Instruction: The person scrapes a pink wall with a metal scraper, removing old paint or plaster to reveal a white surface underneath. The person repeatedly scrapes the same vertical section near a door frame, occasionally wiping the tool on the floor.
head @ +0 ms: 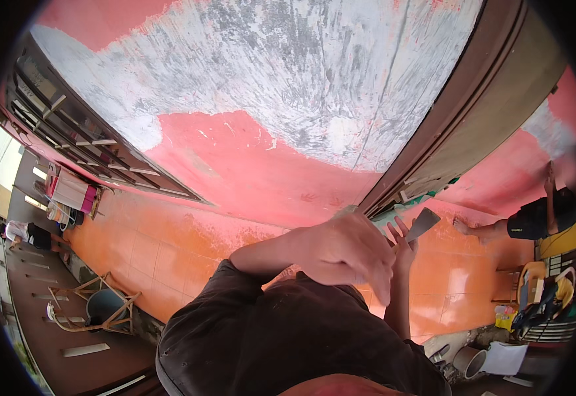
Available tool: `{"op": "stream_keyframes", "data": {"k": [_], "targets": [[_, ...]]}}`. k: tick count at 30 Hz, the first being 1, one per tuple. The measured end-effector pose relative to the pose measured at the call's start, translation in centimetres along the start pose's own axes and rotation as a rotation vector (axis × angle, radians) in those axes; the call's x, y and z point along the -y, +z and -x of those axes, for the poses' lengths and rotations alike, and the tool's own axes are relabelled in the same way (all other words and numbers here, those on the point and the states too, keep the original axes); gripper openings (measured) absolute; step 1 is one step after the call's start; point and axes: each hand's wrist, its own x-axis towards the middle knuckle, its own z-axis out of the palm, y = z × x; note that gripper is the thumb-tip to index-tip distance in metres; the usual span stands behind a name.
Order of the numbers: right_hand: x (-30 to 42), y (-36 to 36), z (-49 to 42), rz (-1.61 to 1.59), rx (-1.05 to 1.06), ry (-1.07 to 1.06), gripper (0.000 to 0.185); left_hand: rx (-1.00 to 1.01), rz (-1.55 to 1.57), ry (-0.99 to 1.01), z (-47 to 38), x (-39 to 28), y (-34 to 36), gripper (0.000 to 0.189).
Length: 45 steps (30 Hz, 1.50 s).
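Observation:
In my right hand (405,251) is a putty knife (422,224) with a flat metal blade angled up and to the right. Its handle is mostly hidden behind my hands. My left hand (350,250) is bent across in front of my chest, nearer the camera, and overlaps the right wrist. Its fingers point down and curl out of sight, so whether they hold anything is unclear. Before me rises a wall whose pink paint (238,148) gives way to a large scraped grey-white patch (288,64).
A barred window (85,133) is on the left; a brown door frame (446,114) on the right. Orange tiles (154,257) cover the floor. Another person (540,215) stands right, a further one (35,235) far left. A wooden frame (132,307) surrounds a dark tub (107,304); a loaded chair (535,287) stands right.

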Motion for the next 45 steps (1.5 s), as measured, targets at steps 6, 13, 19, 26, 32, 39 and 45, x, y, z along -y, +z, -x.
{"op": "stream_keyframes", "data": {"k": [6,13,19,26,32,39,45], "targets": [[6.6,-3.5,-3.3,0.165,0.348,-0.061,0.023,-0.832,0.447,-0.485,1.7,9.6,-1.2,0.028],[14.1,-1.5,-6.5,-0.186,0.927,-0.029,0.028,-0.953,0.294,-0.499,1.1,12.8,0.6,0.032],[16.9,6.9,-4.5,-0.709,1.090,0.147,0.072,-0.613,-0.098,-0.821,2.2,15.4,3.9,0.046],[17.8,5.8,-7.6,-0.174,0.732,-0.304,0.030,-0.442,-0.060,-0.702,6.1,10.1,-0.4,0.036],[21.0,9.8,-4.5,0.527,0.507,-0.494,0.039,-0.458,-0.209,-0.673,4.6,10.1,-0.1,0.027],[27.1,17.8,-2.5,1.065,0.222,-1.013,0.066,-0.087,-1.267,0.246,-2.6,2.4,-4.9,0.032],[30.4,22.1,-2.8,1.210,-0.051,-1.283,0.072,0.108,-1.777,0.440,-12.6,-1.0,-13.0,0.032]]}}
